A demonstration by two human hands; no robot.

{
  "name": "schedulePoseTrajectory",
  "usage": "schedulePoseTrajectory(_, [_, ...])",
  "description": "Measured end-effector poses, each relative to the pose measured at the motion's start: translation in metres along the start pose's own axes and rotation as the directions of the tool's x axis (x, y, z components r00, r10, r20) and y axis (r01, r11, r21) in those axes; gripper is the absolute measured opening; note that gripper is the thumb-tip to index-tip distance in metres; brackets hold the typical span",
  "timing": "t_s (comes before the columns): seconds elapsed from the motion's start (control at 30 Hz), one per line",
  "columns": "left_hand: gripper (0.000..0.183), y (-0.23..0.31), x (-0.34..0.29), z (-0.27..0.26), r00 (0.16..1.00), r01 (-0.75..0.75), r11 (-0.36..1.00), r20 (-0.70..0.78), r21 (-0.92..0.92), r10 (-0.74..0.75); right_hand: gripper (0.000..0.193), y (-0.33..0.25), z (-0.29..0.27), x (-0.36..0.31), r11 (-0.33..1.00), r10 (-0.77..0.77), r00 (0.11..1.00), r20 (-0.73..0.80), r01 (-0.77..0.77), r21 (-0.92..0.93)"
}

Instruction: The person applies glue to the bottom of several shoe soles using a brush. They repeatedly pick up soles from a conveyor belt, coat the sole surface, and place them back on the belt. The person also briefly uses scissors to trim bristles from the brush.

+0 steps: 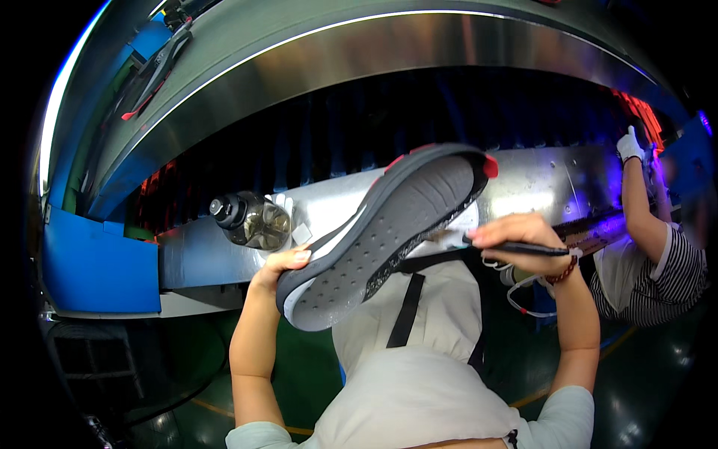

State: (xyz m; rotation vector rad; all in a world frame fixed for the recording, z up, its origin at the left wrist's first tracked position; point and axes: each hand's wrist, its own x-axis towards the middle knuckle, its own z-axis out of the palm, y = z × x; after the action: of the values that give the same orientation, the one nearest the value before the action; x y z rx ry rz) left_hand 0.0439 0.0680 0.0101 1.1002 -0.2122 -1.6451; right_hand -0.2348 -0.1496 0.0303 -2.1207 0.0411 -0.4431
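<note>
Shoe sole (385,236) is up between the two hands, in front of the torso, just near of the metal desk (538,176). Long axis runs diagonal: near-left end to far-right end, dimpled grey inside facing the camera, red accents at the far end. Left hand (278,268) is the nearer one, in contact: clamped on the sole's left rim by the near end, thumb on top, other fingers mostly hidden behind. Right hand (523,233) sits right of the sole's middle, fingers closed on a black-handled brush (516,247); bristle end points left at the sole's right edge. Can't tell if bristles touch. Hands well apart, sole between. Clear bottle (267,224), black cap, on desk, far-left of the left hand.
</note>
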Motion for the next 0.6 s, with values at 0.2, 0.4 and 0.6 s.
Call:
schedulePoseTrajectory(0.2, [0.043, -0.033, 0.028, 0.0, 0.993, -0.026, 0.956, 0.106, -0.293, 0.06, 0.022, -0.025, 0.031, 0.02, 0.919, 0.082, 0.99, -0.111, -0.032, 0.393])
schedulePoseTrajectory(0.4, [0.034, -0.055, 0.043, 0.015, 0.968, -0.052, 0.856, 0.184, -0.514, 0.17, 0.016, 0.035, 0.021, 0.023, 0.877, 0.445, 0.753, -0.485, -0.256, 0.407])
schedulePoseTrajectory(0.6, [0.038, -0.071, 0.068, -0.004, 0.955, -0.048, 0.879, 0.236, -0.474, 0.179, 0.015, 0.033, 0.086, 0.021, 0.959, -0.057, 0.709, -0.703, -0.158, -0.237])
